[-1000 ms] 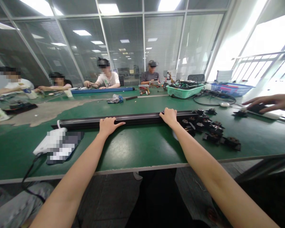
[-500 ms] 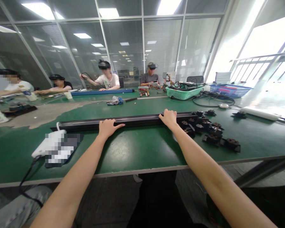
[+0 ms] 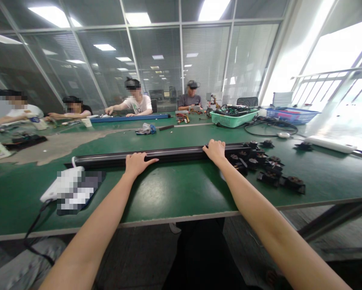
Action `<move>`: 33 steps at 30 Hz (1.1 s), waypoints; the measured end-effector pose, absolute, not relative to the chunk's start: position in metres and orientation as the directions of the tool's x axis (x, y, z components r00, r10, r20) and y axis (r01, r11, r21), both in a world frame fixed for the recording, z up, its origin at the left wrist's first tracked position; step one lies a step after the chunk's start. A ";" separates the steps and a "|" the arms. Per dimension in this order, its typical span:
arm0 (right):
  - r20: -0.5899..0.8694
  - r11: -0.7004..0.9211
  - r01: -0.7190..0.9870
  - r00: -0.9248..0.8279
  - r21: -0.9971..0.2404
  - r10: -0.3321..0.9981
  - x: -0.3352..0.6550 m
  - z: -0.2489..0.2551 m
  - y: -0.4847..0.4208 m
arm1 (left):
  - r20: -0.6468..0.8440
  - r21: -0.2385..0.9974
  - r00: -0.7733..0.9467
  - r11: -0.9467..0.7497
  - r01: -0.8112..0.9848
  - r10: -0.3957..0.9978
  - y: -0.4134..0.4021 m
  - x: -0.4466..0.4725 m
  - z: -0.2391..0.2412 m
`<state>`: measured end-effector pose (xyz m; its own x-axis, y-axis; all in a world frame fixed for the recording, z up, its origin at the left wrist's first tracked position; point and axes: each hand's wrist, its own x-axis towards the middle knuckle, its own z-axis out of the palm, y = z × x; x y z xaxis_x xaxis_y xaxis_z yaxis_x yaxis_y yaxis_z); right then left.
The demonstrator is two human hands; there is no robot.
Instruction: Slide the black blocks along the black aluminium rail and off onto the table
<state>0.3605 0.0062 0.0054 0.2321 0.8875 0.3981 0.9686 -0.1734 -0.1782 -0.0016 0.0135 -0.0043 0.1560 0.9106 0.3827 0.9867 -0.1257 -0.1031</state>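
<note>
A long black metal rail lies across the green table in front of me. My left hand grips it left of its middle, thumb stretched along the near side and fingers over the top. Further right, my right hand is closed over the same rail, its fingertips hidden behind it. Several small black parts with metal pins lie in a loose cluster beside the rail's right end. Near its left end rests a white device with a dark cable, partly on top of a dark flat object.
Beyond the rail are a crumpled grey-blue cloth, a long blue bar, a green basket of cables and a blue basket. A white bar lies at right. Several people sit across the table, whose front edge is near me.
My hands and the rail stay almost where they were. Across the table, one person's raised hand with a cable has come down toward the blue bar.
</note>
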 end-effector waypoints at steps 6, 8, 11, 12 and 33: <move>0.390 -0.198 0.956 0.271 -0.216 0.880 0.362 0.005 0.008 | 0.379 -0.109 0.151 -0.118 0.987 0.913 0.012 -0.001 -0.004; 0.389 -0.199 0.956 0.272 -0.216 0.880 0.362 0.006 0.008 | 0.375 -0.107 0.151 -0.120 0.987 0.914 0.012 -0.001 -0.003; 0.386 -0.194 0.959 0.262 -0.206 0.885 0.362 0.006 0.008 | 0.369 -0.107 0.149 -0.117 0.987 0.918 0.011 0.000 -0.002; 0.385 -0.194 0.960 0.260 -0.202 0.885 0.362 0.006 0.009 | 0.367 -0.107 0.146 -0.114 0.988 0.919 0.011 0.000 -0.002; 0.389 -0.202 0.954 0.276 -0.219 0.879 0.361 0.003 0.007 | 0.377 -0.095 0.151 -0.124 0.988 0.914 0.013 -0.003 -0.004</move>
<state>0.3613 0.0071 0.0026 0.2758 0.8788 0.3894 0.9545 -0.2024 -0.2191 -0.0030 0.0125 -0.0044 0.1508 0.9138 0.3771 0.9877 -0.1238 -0.0951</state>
